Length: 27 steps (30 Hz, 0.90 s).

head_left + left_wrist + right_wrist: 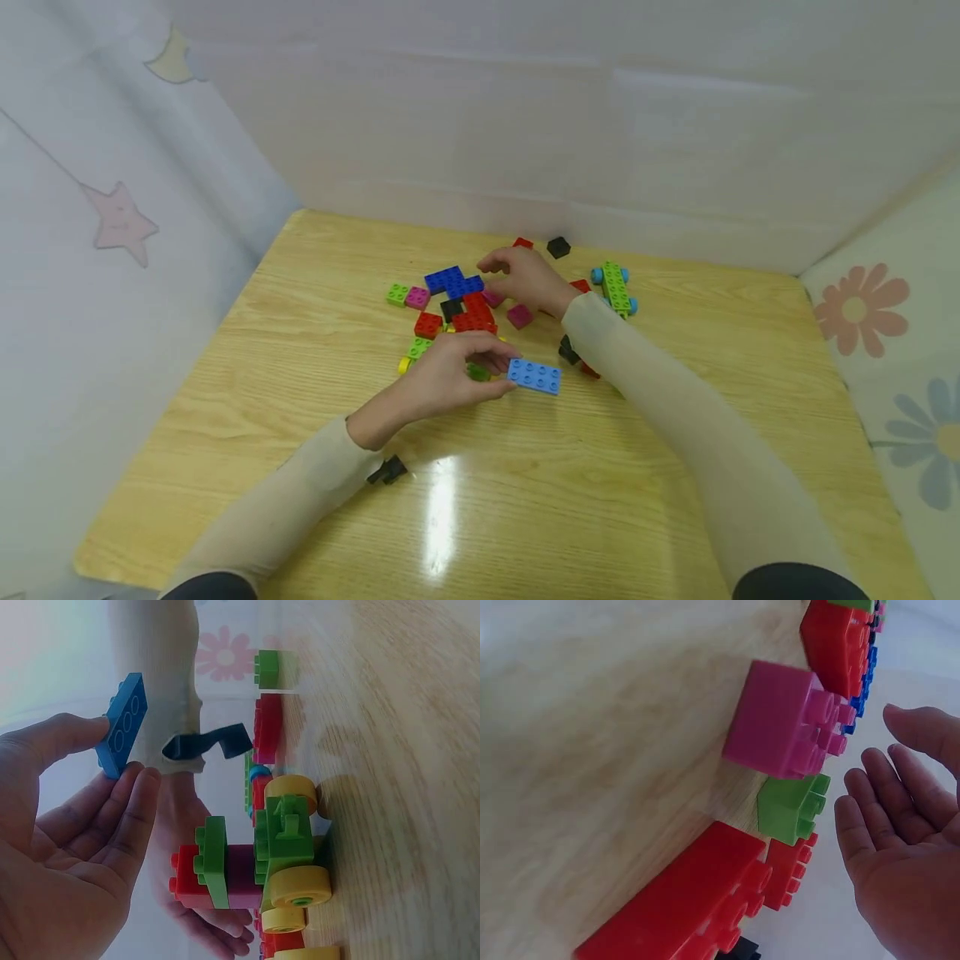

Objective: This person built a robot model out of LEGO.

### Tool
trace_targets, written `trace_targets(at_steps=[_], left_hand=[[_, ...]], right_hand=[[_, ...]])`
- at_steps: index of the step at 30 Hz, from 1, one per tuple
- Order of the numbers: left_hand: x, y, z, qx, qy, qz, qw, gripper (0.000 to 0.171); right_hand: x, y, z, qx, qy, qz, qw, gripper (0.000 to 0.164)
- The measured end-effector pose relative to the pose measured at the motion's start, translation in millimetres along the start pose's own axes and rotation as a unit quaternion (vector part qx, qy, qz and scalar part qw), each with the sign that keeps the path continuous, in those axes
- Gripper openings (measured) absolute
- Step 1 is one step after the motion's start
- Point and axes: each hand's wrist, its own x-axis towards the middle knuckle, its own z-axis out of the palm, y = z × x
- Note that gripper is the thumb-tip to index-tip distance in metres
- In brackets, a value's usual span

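Observation:
In the head view my left hand (450, 375) pinches one end of a light blue building brick (535, 377), a flat two-row piece, held above the table. The left wrist view shows that same brick (121, 727) between thumb and fingertips. Farther back, my right hand (528, 279) hovers over the brick pile with nothing in it. Its fingers are loosely bent in the right wrist view, near a magenta brick (772, 720) but apart from it. Below the left hand stands a green vehicle base (289, 840) with yellow wheels, partly hidden in the head view.
Dark blue bricks (453, 282), red bricks (474, 315) and a lime brick (397, 293) lie mid-table. A lime wheeled base (615, 287) with blue wheels stands at the right. One black piece (387, 470) lies near the left sleeve; another black brick (558, 247) sits by the back edge.

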Motion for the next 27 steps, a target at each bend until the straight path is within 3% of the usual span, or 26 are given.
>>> trace_targets(at_steps=[9,14,27], left_hand=[[-1.3,1.6,0.2,-0.005,-0.007,0.002,1.0000,0.037],[-1.5,1.8,0.4,-0.003,-0.010,0.001,0.9999,0.037],[4.0,-1.4,4.2,-0.004,-0.022,0.008,0.9997,0.035]], right_hand=[[23,-2,6,-0.032,-0.022,0.004,0.999,0.046],[34,-3,12,-0.015,-0.035,0.026,0.999,0.045],[30,1,13,-0.040,-0.015,0.033,0.999,0.043]])
